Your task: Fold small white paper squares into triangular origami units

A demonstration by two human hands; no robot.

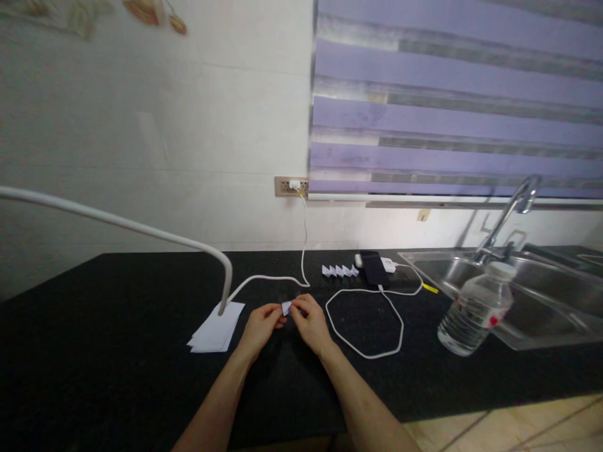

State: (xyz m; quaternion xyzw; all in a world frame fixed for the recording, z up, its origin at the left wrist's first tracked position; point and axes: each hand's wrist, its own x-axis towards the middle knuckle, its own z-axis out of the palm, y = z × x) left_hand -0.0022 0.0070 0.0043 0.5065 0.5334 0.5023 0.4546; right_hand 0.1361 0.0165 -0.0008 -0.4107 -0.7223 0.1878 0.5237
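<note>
Between my two hands is a small folded piece of white paper (286, 307), held just above the dark countertop (292, 389). My left hand (261, 325) pinches its left side, and my right hand (308, 319) pinches the right side; both are closed. Left of my hands lies a stack of white paper sheets (217, 329), fanned slightly at one corner. Beyond my right hand, several small folded paper pieces (340, 271) stand in a row near the back of the counter.
A phone (375, 270) with a looping white cable (365, 356) lies right of the paper row. Farther right stand a large water bottle (478, 307) and a steel sink (527, 342) with a tap (504, 220). A thick white tube (141, 231) crosses from the left to the paper stack.
</note>
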